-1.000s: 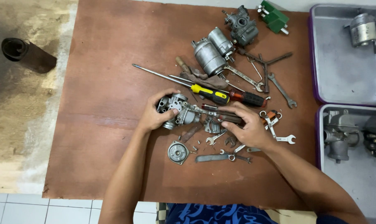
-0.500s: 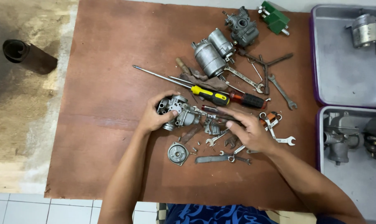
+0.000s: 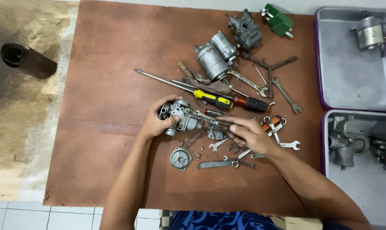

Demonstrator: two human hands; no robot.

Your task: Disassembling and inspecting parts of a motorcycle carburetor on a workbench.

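My left hand (image 3: 157, 121) grips a grey metal carburetor body (image 3: 181, 116) on the brown board (image 3: 108, 85). My right hand (image 3: 250, 134) holds a thin dark tool (image 3: 212, 120) whose tip points into the carburetor's right side. A round metal cover (image 3: 180, 158) lies just below the carburetor. Small wrenches (image 3: 227, 163) and loose bits lie under and around my right hand. A yellow-and-black screwdriver (image 3: 201, 94) and a red-and-black one (image 3: 248, 103) lie just beyond the hands.
Two grey cylindrical motors (image 3: 214, 59), another carburetor (image 3: 247, 29) and a green part (image 3: 279, 19) lie at the board's far side. Two metal trays (image 3: 350, 85) with parts stand at the right. A dark cylinder (image 3: 25, 60) lies on the floor at left.
My right hand has slid slightly right and down along the tool. The left hand and carburetor have stayed in place.
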